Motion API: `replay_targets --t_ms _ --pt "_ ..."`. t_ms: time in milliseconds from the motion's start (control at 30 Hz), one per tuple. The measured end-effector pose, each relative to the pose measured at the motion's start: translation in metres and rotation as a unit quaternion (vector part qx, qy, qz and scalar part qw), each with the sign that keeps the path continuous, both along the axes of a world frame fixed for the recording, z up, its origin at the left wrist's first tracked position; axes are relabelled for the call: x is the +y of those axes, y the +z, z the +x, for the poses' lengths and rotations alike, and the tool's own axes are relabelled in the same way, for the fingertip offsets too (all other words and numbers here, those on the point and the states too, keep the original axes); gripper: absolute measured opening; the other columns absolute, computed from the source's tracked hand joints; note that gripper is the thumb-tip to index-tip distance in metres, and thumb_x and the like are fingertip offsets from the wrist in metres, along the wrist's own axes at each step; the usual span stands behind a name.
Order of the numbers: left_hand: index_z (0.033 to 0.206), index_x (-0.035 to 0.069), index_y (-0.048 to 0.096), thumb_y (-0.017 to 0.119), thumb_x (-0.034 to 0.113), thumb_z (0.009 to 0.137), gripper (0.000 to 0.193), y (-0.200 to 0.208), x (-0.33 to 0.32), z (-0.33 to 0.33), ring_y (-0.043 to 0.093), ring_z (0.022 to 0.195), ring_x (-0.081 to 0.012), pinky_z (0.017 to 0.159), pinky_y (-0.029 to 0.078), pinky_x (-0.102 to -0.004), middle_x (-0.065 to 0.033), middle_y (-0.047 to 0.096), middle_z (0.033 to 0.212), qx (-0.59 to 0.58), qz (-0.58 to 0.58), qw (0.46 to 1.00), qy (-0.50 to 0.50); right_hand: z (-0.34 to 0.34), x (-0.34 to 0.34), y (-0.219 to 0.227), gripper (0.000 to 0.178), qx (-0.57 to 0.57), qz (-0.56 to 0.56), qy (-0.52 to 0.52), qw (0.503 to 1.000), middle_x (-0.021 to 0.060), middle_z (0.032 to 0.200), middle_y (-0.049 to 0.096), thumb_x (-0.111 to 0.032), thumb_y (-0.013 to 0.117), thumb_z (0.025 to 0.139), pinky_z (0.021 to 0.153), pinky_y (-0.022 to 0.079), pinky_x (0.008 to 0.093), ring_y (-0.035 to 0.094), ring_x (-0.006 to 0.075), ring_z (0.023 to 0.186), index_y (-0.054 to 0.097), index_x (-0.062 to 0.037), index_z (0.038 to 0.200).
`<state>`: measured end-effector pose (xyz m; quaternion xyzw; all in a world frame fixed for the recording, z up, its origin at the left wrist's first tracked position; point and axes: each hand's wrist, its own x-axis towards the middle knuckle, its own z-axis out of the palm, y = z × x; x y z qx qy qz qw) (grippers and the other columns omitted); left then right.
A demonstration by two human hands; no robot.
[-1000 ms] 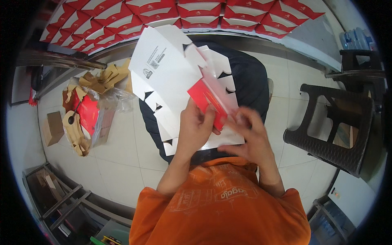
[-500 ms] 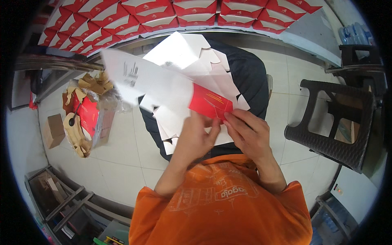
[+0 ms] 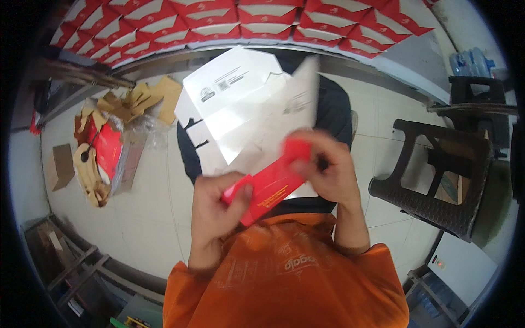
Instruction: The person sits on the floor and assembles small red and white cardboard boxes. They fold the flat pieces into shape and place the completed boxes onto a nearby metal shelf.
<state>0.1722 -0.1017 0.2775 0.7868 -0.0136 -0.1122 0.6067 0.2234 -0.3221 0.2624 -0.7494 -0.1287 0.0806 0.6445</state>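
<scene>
Two hands work one flat carton blank in front of the person's chest, above a dark cloth-covered surface [image 3: 333, 109] that sits on a pale tiled floor [image 3: 142, 213]. Behind it, rows of finished red-and-white boxes [image 3: 273, 22] run along the far edge; a dark woven chair [image 3: 437, 180] stands to the right, and a heap of torn cardboard and plastic scraps [image 3: 104, 147] lies to the left, well apart from the work. The white carton blank [image 3: 240, 109] is held up and tilted, its unprinted inner face toward the camera, with notched tabs showing along its left edge. Its red printed panel [image 3: 273, 183] runs diagonally between the hands and is blurred by motion. The left hand [image 3: 216, 210] is closed on the lower end of the red panel, thumb pressed on top and fingers beneath. The right hand [image 3: 328, 169] is closed on the upper end, fingers curled over the edge; how its fingertips bear on the card is lost in the blur. Judged from this, the step in hand is folding the red side panel along its crease against the white body. The next move would call for keeping the crease straight, holding both ends firmly pinched, and lining the notched tabs up with their slots.
</scene>
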Motion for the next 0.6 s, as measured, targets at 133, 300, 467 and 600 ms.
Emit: replay_targets --t_ms 133,300,467,600 --pt "0.067 -0.004 0.059 0.060 0.002 0.082 0.016 -0.017 0.014 0.004 0.039 0.053 -0.0042 0.047 0.033 -0.0247 -0.0036 0.043 0.051 0.046 -0.062 0.997 -0.012 -0.006 0.013 -0.010 0.034 -0.018 -0.095 0.035 0.995 -0.0013 0.063 0.055 -0.009 0.082 0.073 0.050 0.036 0.0217 0.044 0.0081 0.050 0.068 -0.0048 0.104" --pt "0.068 -0.002 0.059 0.059 -0.001 0.076 0.008 -0.038 0.023 0.007 0.041 0.056 -0.0058 0.051 0.035 -0.0245 -0.0031 0.047 0.058 -0.025 -0.129 0.990 -0.042 -0.010 0.017 -0.007 0.051 -0.031 -0.093 0.166 0.981 0.0035 0.080 0.056 -0.013 0.087 0.067 0.059 0.042 0.0234 0.052 0.0127 0.068 0.066 -0.0092 0.114" --pt "0.086 -0.001 0.067 0.075 0.004 0.072 0.017 -0.023 0.050 0.009 0.063 0.070 -0.0202 0.064 0.047 -0.0289 -0.0132 0.066 0.080 -0.046 -0.126 0.979 -0.150 0.001 -0.013 0.003 0.079 -0.077 -0.330 0.160 0.927 0.0150 0.126 0.049 -0.033 0.091 0.055 0.102 0.038 0.0412 0.043 0.0337 0.123 0.062 -0.0141 0.126" --pt "0.100 -0.005 0.067 0.084 0.011 0.070 0.037 0.000 0.094 -0.002 0.068 0.086 -0.0287 0.075 0.051 -0.0323 -0.0178 0.069 0.094 -0.006 0.010 0.961 -0.276 0.020 -0.049 0.031 0.083 -0.141 -0.465 0.062 0.872 0.0234 0.152 0.027 -0.034 0.089 0.056 0.115 0.025 0.0512 0.019 0.0437 0.144 0.057 -0.0134 0.130"
